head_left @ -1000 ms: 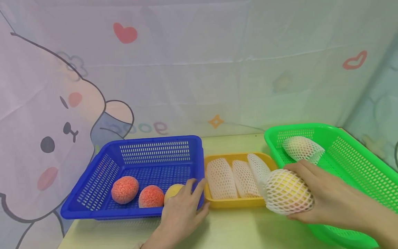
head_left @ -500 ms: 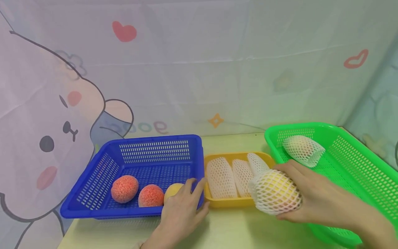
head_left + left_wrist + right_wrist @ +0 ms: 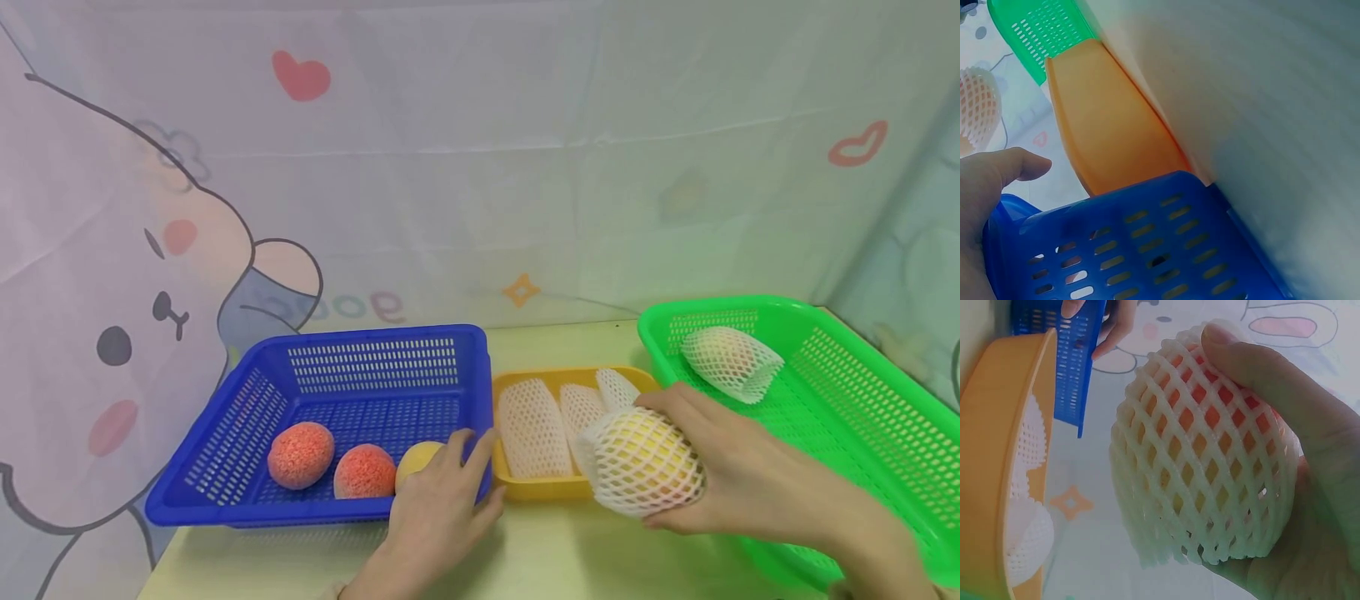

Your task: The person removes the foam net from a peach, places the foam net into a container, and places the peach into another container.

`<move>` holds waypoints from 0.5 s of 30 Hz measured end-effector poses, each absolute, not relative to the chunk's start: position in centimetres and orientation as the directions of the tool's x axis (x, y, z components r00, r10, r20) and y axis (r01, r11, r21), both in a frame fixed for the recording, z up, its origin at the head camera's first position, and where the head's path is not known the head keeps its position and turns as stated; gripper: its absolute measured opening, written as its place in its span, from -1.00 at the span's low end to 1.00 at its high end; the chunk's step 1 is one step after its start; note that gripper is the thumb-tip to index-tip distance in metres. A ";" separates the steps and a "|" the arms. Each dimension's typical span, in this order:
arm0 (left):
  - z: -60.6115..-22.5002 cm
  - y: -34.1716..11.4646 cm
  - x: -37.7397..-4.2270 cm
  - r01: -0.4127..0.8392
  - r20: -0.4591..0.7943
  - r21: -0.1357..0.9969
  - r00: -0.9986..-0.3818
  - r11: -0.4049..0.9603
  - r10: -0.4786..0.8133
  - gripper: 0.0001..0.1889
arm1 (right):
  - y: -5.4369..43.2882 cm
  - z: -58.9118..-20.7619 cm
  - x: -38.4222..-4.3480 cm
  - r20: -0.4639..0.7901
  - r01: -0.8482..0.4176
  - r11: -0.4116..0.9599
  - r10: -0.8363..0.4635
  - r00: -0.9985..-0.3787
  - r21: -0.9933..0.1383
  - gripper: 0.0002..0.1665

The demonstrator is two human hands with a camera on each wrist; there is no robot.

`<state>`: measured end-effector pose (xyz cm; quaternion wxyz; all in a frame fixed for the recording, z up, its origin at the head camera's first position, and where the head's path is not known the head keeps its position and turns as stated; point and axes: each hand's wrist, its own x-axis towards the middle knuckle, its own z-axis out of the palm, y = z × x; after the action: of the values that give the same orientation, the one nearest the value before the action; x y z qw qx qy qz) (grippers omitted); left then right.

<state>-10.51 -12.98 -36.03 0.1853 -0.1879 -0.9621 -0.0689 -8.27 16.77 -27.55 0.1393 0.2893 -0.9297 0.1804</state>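
My right hand [image 3: 738, 475] grips a yellow-and-red round fruit in a white foam fruit net [image 3: 1204, 456], held over the front right of the yellow tray [image 3: 540, 490]. In the right wrist view the thumb lies along the net and its ragged edge hangs loose. Over the front right corner of the blue basket [image 3: 315, 514], my left hand [image 3: 442, 508] holds the rim, thumb on the outer side. Inside that basket lie two red speckled fruits [image 3: 301, 456] and a yellow fruit [image 3: 418, 458], partly hidden by the left hand.
Several white foam nets [image 3: 534, 429] lie in the yellow tray between the baskets. A green basket [image 3: 847, 408] stands on the right, holding one netted fruit [image 3: 727, 360]. A printed curtain [image 3: 480, 167] hangs behind the pale table [image 3: 525, 550].
My right hand has moved left with the netted fruit, from beside the green basket to over the yellow tray's front, covering more of the foam nets. The left hand has stayed put.
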 end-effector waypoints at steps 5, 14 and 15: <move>-36.0 -13.0 -10.5 0.380 0.375 0.068 -0.867 0.923 0.329 -0.39 | 16.5 -27.6 -8.3 0.352 -0.584 0.767 -0.487 -0.800 -0.265 -0.07; -35.4 -13.2 -10.3 0.421 0.375 0.157 -0.862 0.894 0.340 -0.38 | 16.2 -27.9 -8.4 0.359 -0.592 0.763 -0.492 -0.793 -0.260 -0.07; -35.2 -13.3 -10.2 0.430 0.382 0.172 -0.858 0.887 0.342 -0.38 | 16.2 -28.0 -8.5 0.360 -0.592 0.763 -0.493 -0.792 -0.258 -0.07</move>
<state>-10.24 -13.30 -35.23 0.1732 -0.2019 -0.9556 -0.1264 -8.47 16.24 -27.97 0.1366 0.2920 -0.9290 0.1820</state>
